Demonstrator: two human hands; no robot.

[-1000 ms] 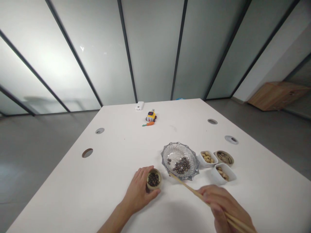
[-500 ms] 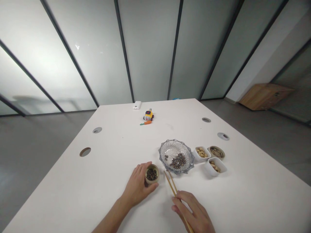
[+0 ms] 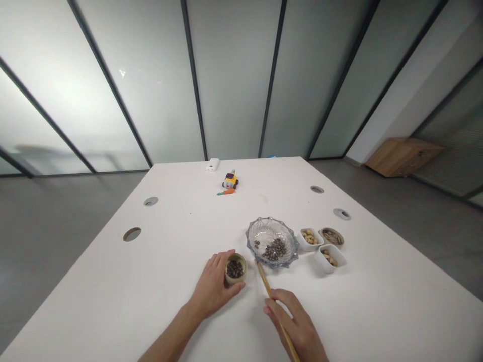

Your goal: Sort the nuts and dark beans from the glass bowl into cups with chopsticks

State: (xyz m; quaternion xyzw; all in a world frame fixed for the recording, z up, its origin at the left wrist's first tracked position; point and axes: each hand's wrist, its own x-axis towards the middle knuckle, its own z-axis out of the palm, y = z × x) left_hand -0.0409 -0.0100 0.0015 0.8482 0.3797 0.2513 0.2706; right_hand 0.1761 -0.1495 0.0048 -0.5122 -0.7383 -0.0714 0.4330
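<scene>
My left hand wraps round a small tan cup of dark beans on the white table. My right hand lies over a pair of wooden chopsticks that rest low on the table, fingers curled on them. Their tips point toward a clear glass bowl that holds more dark beans, just right of the cup.
Three small dishes of nuts and seeds stand right of the glass bowl. A yellow toy car, an orange toy carrot and a white box lie at the far edge. Round cable holes dot both sides.
My right hand has lowered the chopsticks from beside the glass bowl down onto the table and drawn them left, toward the cup. The left hand has stayed on the cup.
</scene>
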